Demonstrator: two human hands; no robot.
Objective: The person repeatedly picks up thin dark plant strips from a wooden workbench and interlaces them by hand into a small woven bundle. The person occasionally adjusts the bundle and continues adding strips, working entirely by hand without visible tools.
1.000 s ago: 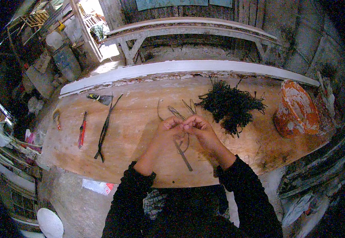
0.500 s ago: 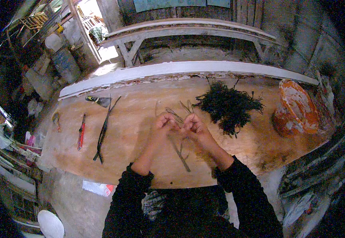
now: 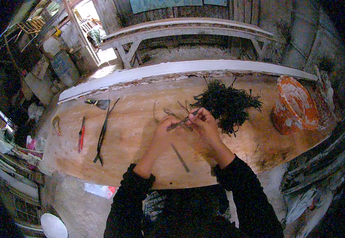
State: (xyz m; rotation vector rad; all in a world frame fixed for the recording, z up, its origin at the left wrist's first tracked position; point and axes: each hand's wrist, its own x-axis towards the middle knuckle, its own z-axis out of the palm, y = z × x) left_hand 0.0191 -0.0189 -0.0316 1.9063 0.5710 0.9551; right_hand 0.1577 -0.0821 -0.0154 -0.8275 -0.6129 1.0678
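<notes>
Both hands (image 3: 186, 125) mid-table (image 3: 132, 158), tangled pile (image 3: 226, 103) just right.

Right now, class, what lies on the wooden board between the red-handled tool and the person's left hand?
In the head view, a long dark pair of tongs lies between the red-handled tool and the left hand.

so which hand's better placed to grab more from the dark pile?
Right, probably. The right hand sits next to the dark wiry pile; the left hand is farther off, both pinching a thin strip.
</notes>
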